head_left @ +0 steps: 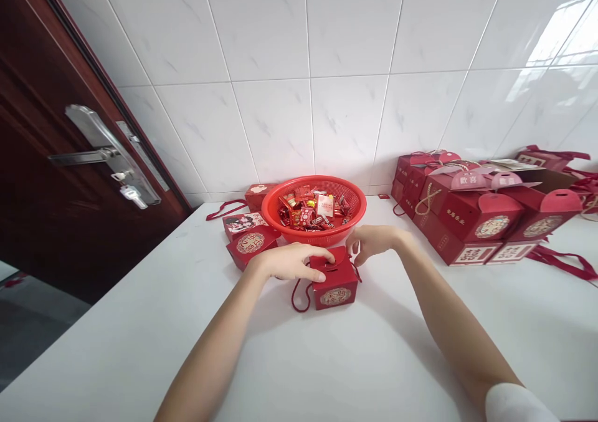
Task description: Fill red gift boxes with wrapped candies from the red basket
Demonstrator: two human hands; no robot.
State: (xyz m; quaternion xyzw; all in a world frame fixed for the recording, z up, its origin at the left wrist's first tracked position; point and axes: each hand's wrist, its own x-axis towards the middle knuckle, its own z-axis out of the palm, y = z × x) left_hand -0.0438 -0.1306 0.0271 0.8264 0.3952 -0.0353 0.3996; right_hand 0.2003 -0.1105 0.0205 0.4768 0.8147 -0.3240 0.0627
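A small red gift box (334, 290) with a round gold emblem stands on the white table (299, 359), its dark red cord looping out on the left side. My left hand (295, 262) lies over the box's left side and top, fingers apart, with fingertips touching the lid near its slot. At the box's back right corner, my right hand (372, 242) has its fingers bent down beside the cord; whether they pinch it is hard to see. Just behind the box sits a red plastic basket (314, 237) with wrapped sweets (313, 210) in it.
Several red boxes (252, 242) lie left of the basket. Stacked red gift boxes (471, 216) with handles and cords stand at the right against the tiled wall (271, 129). A dark red door (42, 160) with a key in its lock is at the left.
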